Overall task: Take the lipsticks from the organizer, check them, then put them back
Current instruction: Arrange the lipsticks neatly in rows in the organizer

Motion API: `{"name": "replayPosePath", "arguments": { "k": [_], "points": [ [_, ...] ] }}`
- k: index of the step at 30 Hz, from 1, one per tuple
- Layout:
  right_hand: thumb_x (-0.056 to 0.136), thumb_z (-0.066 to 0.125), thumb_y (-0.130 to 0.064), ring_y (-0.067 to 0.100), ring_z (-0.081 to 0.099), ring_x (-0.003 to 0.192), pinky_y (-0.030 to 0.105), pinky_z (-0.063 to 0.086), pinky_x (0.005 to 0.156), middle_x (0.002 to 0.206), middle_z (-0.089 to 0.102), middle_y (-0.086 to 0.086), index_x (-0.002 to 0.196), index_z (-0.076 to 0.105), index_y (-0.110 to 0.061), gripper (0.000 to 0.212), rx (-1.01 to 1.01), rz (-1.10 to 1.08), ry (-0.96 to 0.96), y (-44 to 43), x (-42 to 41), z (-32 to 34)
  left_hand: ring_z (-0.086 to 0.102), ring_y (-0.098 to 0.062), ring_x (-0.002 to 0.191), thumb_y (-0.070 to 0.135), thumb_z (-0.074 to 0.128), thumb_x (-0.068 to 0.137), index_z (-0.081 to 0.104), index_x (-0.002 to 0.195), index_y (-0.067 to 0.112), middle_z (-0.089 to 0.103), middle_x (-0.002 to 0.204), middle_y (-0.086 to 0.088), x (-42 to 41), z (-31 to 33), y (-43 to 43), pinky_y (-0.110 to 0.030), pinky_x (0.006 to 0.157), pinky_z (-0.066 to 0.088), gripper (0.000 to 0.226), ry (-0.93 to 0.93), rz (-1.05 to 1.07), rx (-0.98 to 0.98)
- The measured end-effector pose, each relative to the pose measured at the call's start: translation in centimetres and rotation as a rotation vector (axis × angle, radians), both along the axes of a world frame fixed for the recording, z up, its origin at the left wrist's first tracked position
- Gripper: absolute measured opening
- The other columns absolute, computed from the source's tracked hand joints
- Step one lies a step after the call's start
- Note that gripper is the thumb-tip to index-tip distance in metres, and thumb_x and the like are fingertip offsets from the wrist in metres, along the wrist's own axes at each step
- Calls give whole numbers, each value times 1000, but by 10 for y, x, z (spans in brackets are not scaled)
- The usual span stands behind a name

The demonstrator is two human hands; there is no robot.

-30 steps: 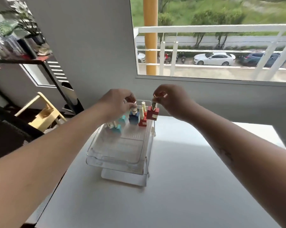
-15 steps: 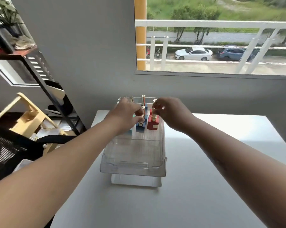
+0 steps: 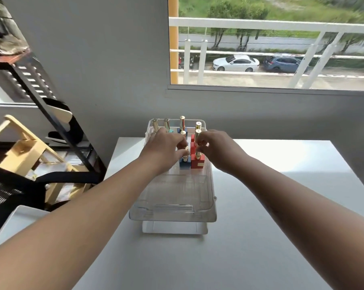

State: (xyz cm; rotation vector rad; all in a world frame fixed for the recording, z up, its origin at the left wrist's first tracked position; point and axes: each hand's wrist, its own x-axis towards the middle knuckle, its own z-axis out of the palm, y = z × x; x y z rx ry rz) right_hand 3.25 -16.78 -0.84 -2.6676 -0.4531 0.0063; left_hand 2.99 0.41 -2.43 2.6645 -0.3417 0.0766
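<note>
Both hands' fingers pinched: L (image 3: 166, 147) on blue-base lipstick (image 3: 185, 159), R (image 3: 215, 148) on red-base lipstick (image 3: 197, 159).

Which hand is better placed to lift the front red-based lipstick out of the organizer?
Right. The right hand already pinches the gold tube of the red-based lipstick; the left hand is on the blue-based lipstick.

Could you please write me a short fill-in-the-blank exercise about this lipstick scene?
1. The lipsticks stand in a clear ____ on the white table.
2. The right hand pinches a lipstick with a ____ base.
3. The left hand reaches a lipstick with a ____ base.
4. Outside the window, a ____ car is parked beside the blue one.

Answers: organizer; red; blue; white
</note>
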Motion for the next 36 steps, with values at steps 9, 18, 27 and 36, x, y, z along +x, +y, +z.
{"name": "replayPosePath", "arguments": {
  "k": [9, 18, 27, 36],
  "points": [
    [90, 66, -20, 20, 60, 87, 31, 49, 73, 110, 66, 7, 120, 59, -16, 31, 55, -2, 53, -4, -7, 0, 45, -19, 107, 34, 77, 83, 69, 108, 24, 67, 93, 13, 1, -1, 8, -34, 84, 38, 28, -32, -39, -35],
    [92, 63, -22, 18, 57, 81, 26, 44, 67, 106, 66, 7, 112, 63, -15, 22, 76, -23, 12, -7, -10, -4, 46, -20, 103, 32, 77, 82, 69, 106, 28, 68, 99, 7, 3, -4, 8, -33, 80, 37, 26, -82, -71, 37],
    [93, 61, -20, 24, 62, 90, 36, 53, 76, 107, 67, 8, 111, 63, -14, 19, 89, -16, 16, -8, -7, -6, 48, -23, 104, 31, 76, 83, 68, 105, 30, 58, 103, -2, -2, -8, 0, -38, 88, 46, 24, -47, -15, 53],
    [93, 58, -6, 30, 65, 88, 39, 55, 75, 105, 69, 13, 112, 62, -12, 20, 34, 32, -9, -12, 11, -11, 47, -24, 108, 29, 74, 84, 70, 107, 26, 63, 105, -5, 3, -6, -10, -36, 90, 39, 23, -69, 58, 87]
  ]
}}
